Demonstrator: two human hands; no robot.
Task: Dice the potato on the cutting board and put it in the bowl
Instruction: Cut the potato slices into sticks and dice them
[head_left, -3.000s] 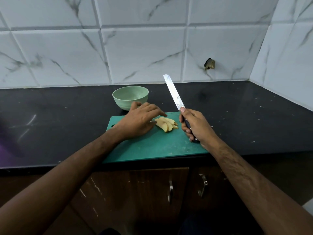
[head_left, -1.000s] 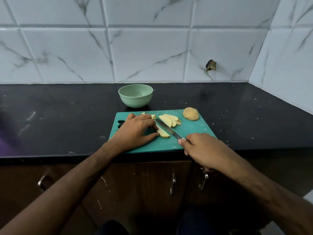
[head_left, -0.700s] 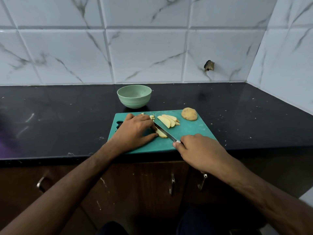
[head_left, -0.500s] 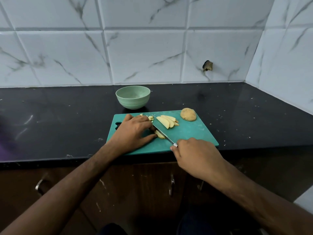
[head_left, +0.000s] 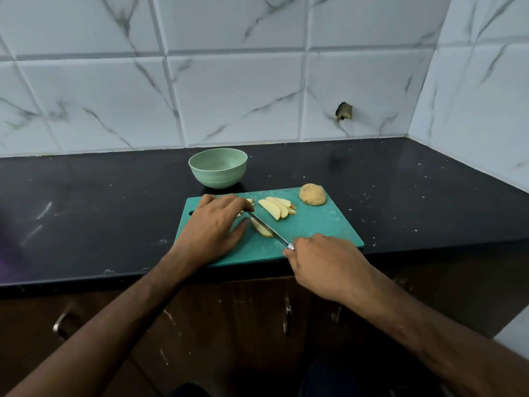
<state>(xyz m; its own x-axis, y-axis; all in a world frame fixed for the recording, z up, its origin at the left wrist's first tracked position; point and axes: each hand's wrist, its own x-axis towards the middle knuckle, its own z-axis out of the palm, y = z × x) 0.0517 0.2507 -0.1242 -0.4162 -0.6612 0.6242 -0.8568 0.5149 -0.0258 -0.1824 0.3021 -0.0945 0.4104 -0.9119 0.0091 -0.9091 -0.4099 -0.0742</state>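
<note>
R hand (head_left: 325, 263) grips knife (head_left: 267, 230), blade on a potato slice (head_left: 262, 229) held flat by L hand (head_left: 213, 224), on cutting board (head_left: 315, 227). Step: dicing, early; more slices (head_left: 276, 207), uncut half (head_left: 312, 194) beyond. Bowl (head_left: 218, 167) behind board. Next: crosswise cuts, clear of L fingers.

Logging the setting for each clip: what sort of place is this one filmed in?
Most likely a home kitchen. A black stone countertop runs along a white marble-look tiled wall, with wooden cabinets beneath, and a green cutting board with potato slices lies beside a bowl.
</note>
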